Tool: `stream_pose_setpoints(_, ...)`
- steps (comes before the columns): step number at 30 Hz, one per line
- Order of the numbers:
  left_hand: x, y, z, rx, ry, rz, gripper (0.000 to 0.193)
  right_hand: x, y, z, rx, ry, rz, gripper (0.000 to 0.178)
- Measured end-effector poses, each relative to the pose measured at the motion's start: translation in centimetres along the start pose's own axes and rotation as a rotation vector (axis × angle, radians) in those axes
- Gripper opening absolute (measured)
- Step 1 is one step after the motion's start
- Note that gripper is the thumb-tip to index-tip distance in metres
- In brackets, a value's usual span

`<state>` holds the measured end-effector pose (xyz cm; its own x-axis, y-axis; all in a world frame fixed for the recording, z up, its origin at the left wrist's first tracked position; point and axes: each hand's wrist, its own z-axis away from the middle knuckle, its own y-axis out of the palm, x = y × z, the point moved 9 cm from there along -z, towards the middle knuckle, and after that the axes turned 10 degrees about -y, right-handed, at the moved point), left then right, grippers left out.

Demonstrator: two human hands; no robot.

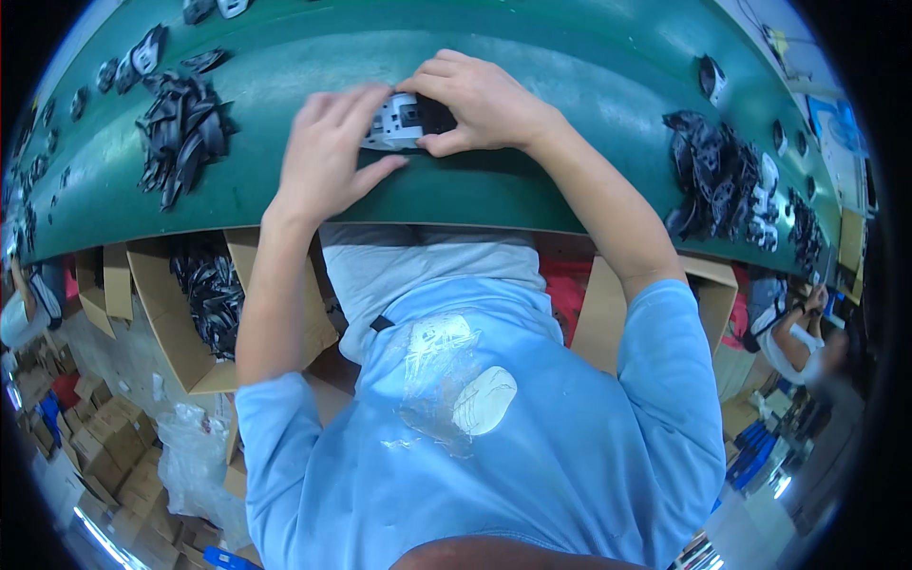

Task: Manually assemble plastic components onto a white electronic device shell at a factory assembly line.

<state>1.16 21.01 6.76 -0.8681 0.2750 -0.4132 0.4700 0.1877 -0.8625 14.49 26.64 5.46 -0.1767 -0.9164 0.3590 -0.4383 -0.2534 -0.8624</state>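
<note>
At the green table (pixel 589 76), a grey-white plastic part (pixel 401 121) is pinched between thumb and fingers of the right hand (pixel 489 104); left hand (pixel 328 152) is kinda blurry, loosely open by its left end; can't tell if they're touching.

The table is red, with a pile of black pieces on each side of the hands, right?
Not red: the head view shows the table is green. The rest is right: one black pile lies left of the left hand, another black pile right of the right hand.
</note>
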Motion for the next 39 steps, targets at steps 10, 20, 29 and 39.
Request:
stream_pose_setpoints(10,0.3,2.9,-3.0,0.090,0.126,0.245,0.056,-1.1,0.9,1.8,-0.261,0.057,-0.037,0.061)
stream_pose_setpoints(20,0.9,1.1,-1.4,0.056,0.076,0.368,0.065,-2.4,-0.4,2.7,-0.344,0.336,-0.422,0.061)
stream_pose_setpoints(29,6.2,-3.7,11.7,-0.219,-0.504,1.029,0.074,2.0,5.8,-16.5,-0.151,-0.123,-0.139,0.025)
stream_pose_setpoints(39,14.5,-6.0,20.8,-0.606,-0.656,1.252,0.099,2.4,10.6,-25.3,0.101,-0.322,0.195,0.034)
